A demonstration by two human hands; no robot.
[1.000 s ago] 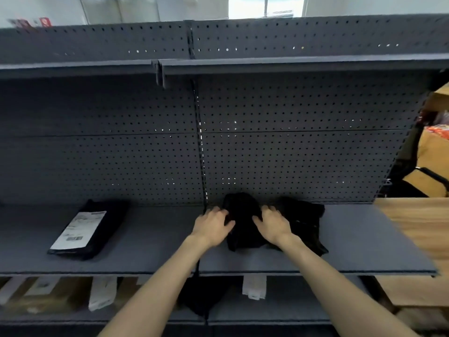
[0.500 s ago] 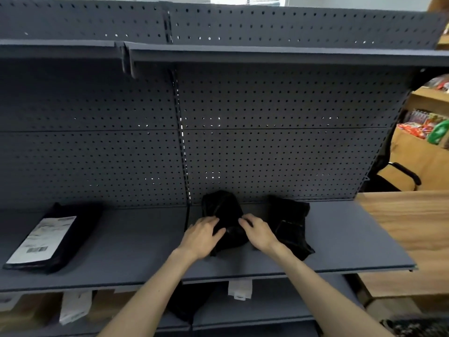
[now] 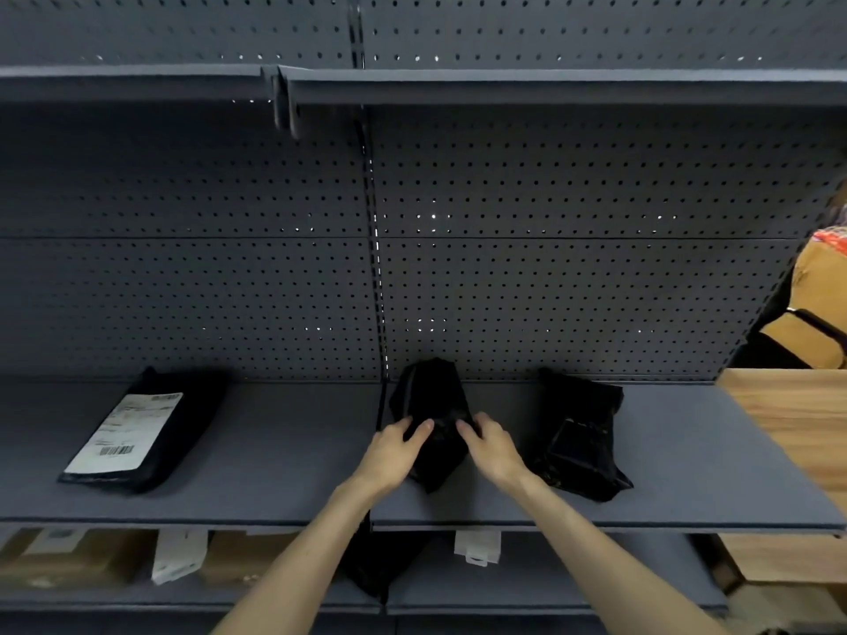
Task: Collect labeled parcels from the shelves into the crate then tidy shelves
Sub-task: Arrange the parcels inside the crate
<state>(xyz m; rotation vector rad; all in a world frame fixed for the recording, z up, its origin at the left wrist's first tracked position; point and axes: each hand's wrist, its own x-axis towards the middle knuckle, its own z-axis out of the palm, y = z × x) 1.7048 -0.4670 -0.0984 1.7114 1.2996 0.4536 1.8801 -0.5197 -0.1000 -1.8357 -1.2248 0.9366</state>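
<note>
Since a second ago, both hands are drawn nearer on the middle black parcel [image 3: 431,419]: left hand [image 3: 394,453] and right hand [image 3: 492,449] pinch it, so tidying appears underway; no label is seen.

labeled parcel [image 3: 137,433] on the shelf [image 3: 284,488] way off left, middle parcel [image 3: 431,405] between both hands, third parcel [image 3: 580,437] just right of it

Dim, even overhead light; pinpoints of backlight through pegboard [image 3: 550,268] holes near centre; wide-angle bowing at 3 and 9 o'clock; black parcels lose detail.
</note>
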